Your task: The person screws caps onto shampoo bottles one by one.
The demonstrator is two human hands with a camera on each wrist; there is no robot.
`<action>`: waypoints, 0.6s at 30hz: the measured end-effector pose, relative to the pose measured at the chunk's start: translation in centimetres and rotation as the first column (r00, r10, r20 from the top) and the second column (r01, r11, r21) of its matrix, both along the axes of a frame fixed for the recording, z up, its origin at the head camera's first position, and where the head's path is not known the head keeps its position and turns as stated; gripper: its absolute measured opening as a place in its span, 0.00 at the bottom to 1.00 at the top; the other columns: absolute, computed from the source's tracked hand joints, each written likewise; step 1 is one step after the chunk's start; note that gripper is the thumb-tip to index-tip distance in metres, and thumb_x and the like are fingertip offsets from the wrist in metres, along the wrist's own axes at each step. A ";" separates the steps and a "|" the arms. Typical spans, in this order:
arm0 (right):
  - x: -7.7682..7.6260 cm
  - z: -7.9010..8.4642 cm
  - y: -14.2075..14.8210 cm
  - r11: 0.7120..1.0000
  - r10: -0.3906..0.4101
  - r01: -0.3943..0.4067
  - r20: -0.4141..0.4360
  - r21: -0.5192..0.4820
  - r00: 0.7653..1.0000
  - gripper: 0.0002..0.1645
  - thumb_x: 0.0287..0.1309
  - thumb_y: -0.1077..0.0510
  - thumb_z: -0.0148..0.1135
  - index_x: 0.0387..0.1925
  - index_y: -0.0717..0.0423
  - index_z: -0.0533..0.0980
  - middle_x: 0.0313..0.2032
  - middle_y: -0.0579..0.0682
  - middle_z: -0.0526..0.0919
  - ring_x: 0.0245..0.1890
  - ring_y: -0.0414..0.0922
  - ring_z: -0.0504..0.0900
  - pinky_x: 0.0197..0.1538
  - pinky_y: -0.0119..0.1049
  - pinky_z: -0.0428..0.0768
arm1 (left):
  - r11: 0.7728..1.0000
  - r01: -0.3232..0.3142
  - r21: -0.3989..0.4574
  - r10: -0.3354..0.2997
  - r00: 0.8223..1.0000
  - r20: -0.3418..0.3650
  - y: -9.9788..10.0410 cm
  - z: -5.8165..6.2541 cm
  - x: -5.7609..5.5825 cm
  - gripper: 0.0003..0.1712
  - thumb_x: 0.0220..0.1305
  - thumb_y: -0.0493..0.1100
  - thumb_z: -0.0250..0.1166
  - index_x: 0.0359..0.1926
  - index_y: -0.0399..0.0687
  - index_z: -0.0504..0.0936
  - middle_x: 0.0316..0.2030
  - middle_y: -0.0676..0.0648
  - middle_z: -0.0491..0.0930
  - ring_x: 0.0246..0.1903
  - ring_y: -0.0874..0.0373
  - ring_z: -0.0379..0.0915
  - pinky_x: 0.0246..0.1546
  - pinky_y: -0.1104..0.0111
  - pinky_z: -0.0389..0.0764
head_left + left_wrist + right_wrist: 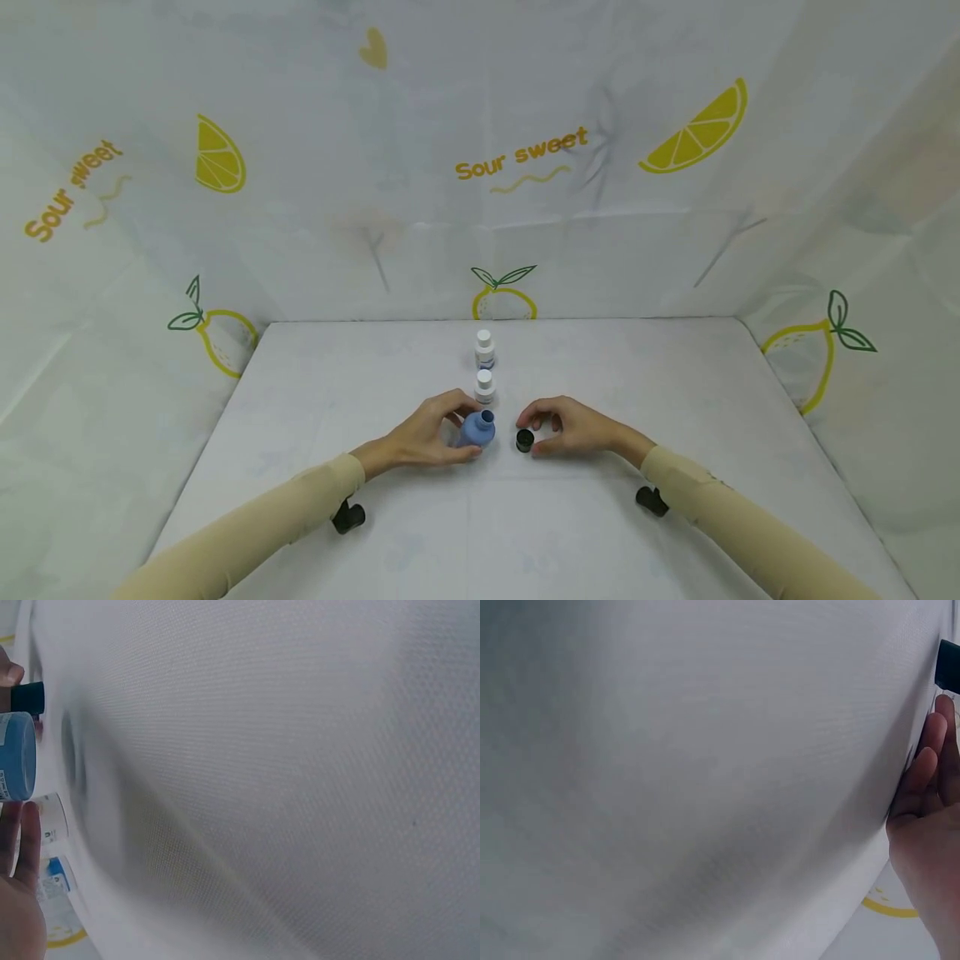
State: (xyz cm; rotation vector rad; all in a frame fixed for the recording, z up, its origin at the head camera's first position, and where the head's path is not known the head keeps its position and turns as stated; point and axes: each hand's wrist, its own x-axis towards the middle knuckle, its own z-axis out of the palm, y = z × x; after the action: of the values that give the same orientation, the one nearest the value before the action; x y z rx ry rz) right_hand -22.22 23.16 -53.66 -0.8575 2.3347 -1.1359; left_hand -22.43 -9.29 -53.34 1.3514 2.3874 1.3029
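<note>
My left hand (431, 433) grips a blue bottle (476, 430) between thumb and fingers. The bottle leans to the right and its uncapped neck shows a dark opening. In the left wrist view the blue bottle (16, 757) turns its flat base toward the table, labels along its side. To its right, my right hand (573, 427) pinches a small black cap (525, 440), thumb on the near side and a finger on the far side. The right wrist view catches only part of the black cap (949, 666), right at a fingertip. The remaining right-hand fingers are curled.
Two white capped bottles stand in line behind the hands: a nearer one (485, 387) close to the left fingertips and a farther one (484, 350). A white cloth covers the table (360, 358). Behind it hangs a lemon-printed curtain (420, 233).
</note>
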 end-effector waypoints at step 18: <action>-0.3 1.0 -0.1 0.999 0.005 -0.006 -0.020 -0.050 1.000 0.19 0.60 0.55 0.80 0.52 0.49 0.86 0.47 0.47 0.90 0.48 0.46 0.83 0.48 0.34 0.84 | 1.000 -0.002 -0.010 0.002 1.000 0.009 -0.1 1.1 0.3 0.30 0.59 0.42 0.81 0.61 0.47 0.81 0.53 0.47 0.86 0.50 0.59 0.83 0.51 0.68 0.89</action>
State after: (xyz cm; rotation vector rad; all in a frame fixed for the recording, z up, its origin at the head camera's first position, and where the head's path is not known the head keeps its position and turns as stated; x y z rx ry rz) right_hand -22.49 23.02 -52.64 -0.8970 2.3273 -1.1934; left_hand -22.09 -9.37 -52.20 1.3383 2.3871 1.2933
